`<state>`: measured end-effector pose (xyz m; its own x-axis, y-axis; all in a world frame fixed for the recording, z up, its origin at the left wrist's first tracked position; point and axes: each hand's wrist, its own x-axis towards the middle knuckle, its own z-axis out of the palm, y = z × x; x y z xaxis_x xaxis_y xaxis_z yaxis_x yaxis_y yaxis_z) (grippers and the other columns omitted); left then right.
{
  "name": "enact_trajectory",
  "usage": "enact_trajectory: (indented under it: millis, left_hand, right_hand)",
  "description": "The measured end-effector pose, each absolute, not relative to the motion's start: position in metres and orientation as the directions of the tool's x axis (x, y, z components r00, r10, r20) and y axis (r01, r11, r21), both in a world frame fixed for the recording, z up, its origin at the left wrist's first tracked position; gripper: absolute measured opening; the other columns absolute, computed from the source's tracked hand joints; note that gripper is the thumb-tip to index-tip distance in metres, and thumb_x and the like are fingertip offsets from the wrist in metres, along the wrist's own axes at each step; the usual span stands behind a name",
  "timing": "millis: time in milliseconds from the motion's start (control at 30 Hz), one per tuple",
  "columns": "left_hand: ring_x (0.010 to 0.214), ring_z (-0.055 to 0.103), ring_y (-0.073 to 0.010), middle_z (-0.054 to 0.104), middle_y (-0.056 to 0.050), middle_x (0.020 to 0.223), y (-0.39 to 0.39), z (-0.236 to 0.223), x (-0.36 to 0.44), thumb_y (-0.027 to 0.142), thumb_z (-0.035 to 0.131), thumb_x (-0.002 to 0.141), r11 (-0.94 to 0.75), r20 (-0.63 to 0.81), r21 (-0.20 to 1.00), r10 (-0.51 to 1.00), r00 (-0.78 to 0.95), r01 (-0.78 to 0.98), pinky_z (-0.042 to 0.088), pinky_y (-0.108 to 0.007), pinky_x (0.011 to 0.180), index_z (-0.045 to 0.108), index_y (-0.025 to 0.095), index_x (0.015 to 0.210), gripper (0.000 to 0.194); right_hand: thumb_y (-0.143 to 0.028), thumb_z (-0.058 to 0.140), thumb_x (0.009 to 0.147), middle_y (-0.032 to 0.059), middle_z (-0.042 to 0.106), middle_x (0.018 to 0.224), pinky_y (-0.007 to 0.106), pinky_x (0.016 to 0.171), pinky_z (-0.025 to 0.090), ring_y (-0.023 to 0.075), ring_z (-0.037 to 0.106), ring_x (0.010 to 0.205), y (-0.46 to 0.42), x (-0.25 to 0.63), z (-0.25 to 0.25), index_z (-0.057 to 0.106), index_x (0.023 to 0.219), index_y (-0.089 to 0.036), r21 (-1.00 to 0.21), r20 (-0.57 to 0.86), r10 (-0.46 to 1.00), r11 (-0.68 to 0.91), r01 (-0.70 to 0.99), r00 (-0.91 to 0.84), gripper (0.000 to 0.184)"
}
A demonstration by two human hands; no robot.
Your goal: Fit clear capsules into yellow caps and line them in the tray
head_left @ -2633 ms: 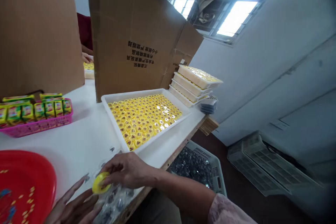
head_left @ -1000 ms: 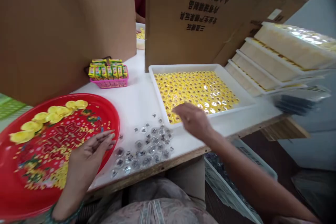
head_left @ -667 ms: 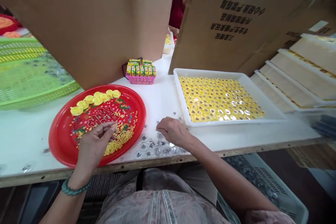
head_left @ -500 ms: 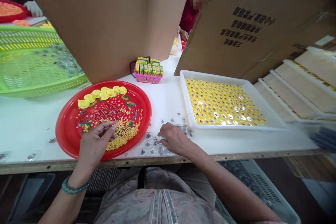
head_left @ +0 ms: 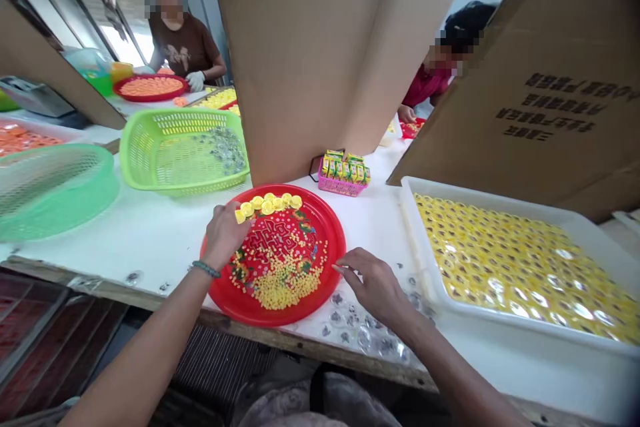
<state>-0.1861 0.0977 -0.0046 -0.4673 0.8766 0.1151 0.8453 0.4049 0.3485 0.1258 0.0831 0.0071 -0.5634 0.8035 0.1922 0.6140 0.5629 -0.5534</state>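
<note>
My left hand reaches over the left side of a round red tray, its thumb and fingers closed around a small round yellow cap at the end of a row of similar caps. Small yellow pellets lie scattered and heaped on the tray's patterned floor. By the right rim is my right hand, thumb and fingertips pinched together; whatever they may hold is too small to make out. Clear round discs with dark prints lie loose on the table below it.
A white tray filled with yellow pieces stands at right. A pink basket of small boxes sits behind the red tray. Green baskets are at left. Cardboard panels rise at the back, with two people beyond them.
The view has swung left. My left hand has moved from above the pellets to the row of yellow caps. My right hand has gone from the clear discs to the tray's right rim.
</note>
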Motion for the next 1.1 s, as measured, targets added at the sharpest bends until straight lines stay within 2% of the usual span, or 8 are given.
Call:
enact_trajectory:
  millis: [100,300,567,700,800,900,967,1100]
  left_hand:
    - [0.087,0.061,-0.0306,0.056,-0.018,0.102,0.118,-0.007,-0.208,0.049,0.053,0.075,0.400,0.063,0.207,0.905,-0.421,0.893,0.045,-0.037,0.073,0.058,0.012,0.107,0.049]
    - [0.090,0.060,-0.0291,0.060,-0.015,0.097,0.122,-0.024,-0.222,0.040,0.054,0.076,0.289,0.050,0.189,0.952,-0.303,0.938,0.044,-0.034,0.076,0.061,0.014,0.095,0.033]
    - [0.089,0.059,-0.0277,0.064,-0.011,0.094,0.092,-0.024,-0.197,0.033,0.052,0.076,0.088,0.068,0.270,0.992,-0.110,0.959,0.044,-0.036,0.079,0.063,0.016,0.095,0.028]
    - [0.093,0.057,-0.0275,0.064,-0.010,0.096,0.080,-0.018,-0.158,0.030,0.056,0.073,-0.039,0.146,0.458,0.989,-0.032,0.888,0.042,-0.037,0.084,0.062,0.017,0.090,0.022]
    - [0.074,0.059,-0.0213,0.064,-0.003,0.080,0.071,-0.016,-0.124,0.026,0.057,0.073,-0.019,0.028,0.738,1.000,-0.003,0.674,0.045,-0.033,0.070,0.058,0.020,0.086,0.015]
    - [0.071,0.060,-0.0173,0.062,0.001,0.075,0.063,-0.021,-0.095,0.024,0.064,0.069,0.114,-0.125,0.963,0.992,0.029,0.244,0.046,-0.028,0.066,0.056,0.020,0.086,0.019]
    - [0.078,0.061,-0.0165,0.064,0.000,0.080,0.059,-0.024,-0.081,0.022,0.069,0.066,0.204,-0.202,0.977,0.979,0.037,-0.056,0.047,-0.027,0.072,0.057,0.018,0.089,0.026]
    - [0.088,0.061,-0.0170,0.067,-0.004,0.092,0.052,-0.024,-0.065,0.017,0.069,0.067,0.333,-0.320,0.834,0.941,0.106,-0.439,0.048,-0.030,0.084,0.061,0.016,0.097,0.031]
  right_hand:
    - [-0.023,0.046,0.090,0.0068,0.064,0.087,0.030,0.073,0.048,0.0175,0.060,0.081,0.083,0.119,0.004,0.068,0.090,-0.020,-0.572,0.202,0.794,0.571,0.590,-0.573,0.022]
    - [-0.024,0.044,0.091,0.0071,0.064,0.086,0.030,0.072,0.049,0.0175,0.061,0.079,0.072,0.126,-0.006,0.068,0.091,-0.022,-0.612,0.167,0.813,0.528,0.588,-0.558,0.024]
    - [-0.021,0.047,0.090,0.0064,0.064,0.085,0.027,0.073,0.047,0.0163,0.060,0.080,0.071,0.106,-0.014,0.068,0.092,-0.021,-0.683,0.216,0.794,0.539,0.493,-0.569,0.021]
    - [-0.022,0.053,0.087,0.0063,0.063,0.091,0.026,0.071,0.048,0.0154,0.060,0.078,0.079,0.080,-0.021,0.064,0.106,-0.022,-0.764,0.275,0.818,0.505,0.401,-0.505,0.022]
    - [-0.019,0.054,0.086,0.0065,0.062,0.096,0.026,0.074,0.049,0.0148,0.060,0.081,0.084,0.072,-0.025,0.061,0.113,-0.022,-0.810,0.307,0.835,0.481,0.335,-0.457,0.029]
    - [-0.017,0.050,0.087,0.0055,0.063,0.094,0.026,0.078,0.048,0.0148,0.060,0.086,0.083,0.076,-0.027,0.064,0.108,-0.023,-0.811,0.341,0.835,0.494,0.313,-0.432,0.026]
    - [-0.017,0.049,0.088,0.0051,0.064,0.091,0.026,0.077,0.048,0.0144,0.060,0.084,0.080,0.083,-0.027,0.067,0.103,-0.024,-0.805,0.354,0.841,0.496,0.324,-0.409,0.024]
    - [-0.019,0.048,0.089,0.0065,0.064,0.093,0.026,0.077,0.048,0.0149,0.060,0.084,0.074,0.095,-0.024,0.067,0.102,-0.022,-0.768,0.385,0.835,0.526,0.366,-0.392,0.023]
